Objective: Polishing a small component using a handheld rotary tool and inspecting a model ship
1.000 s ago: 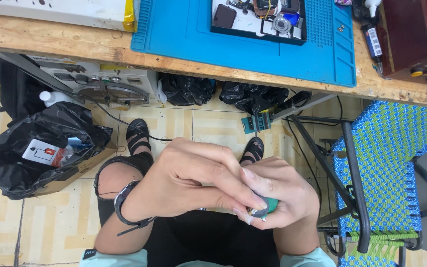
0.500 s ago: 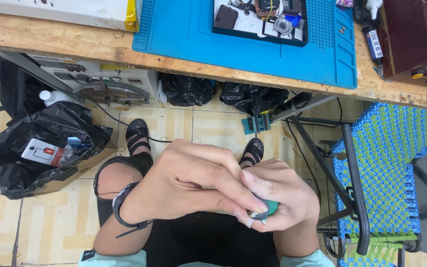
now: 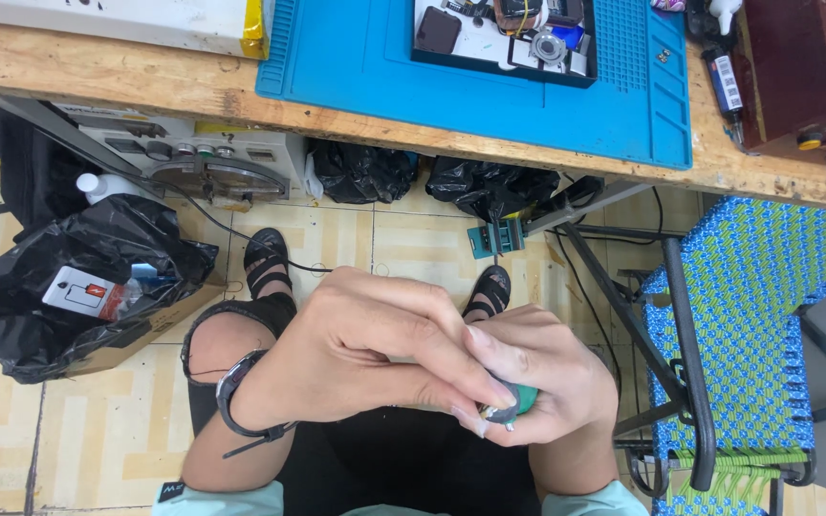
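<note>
Your curled fingers hide most of the small green part [image 3: 526, 397], so its shape stays unclear. Your left hand [image 3: 365, 358] and right hand [image 3: 547, 377] both pinch it tightly together above your lap.

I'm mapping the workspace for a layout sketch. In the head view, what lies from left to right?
Black rubbish bag → left hand → small green part held in the right hand → blue-green woven chair.
</note>
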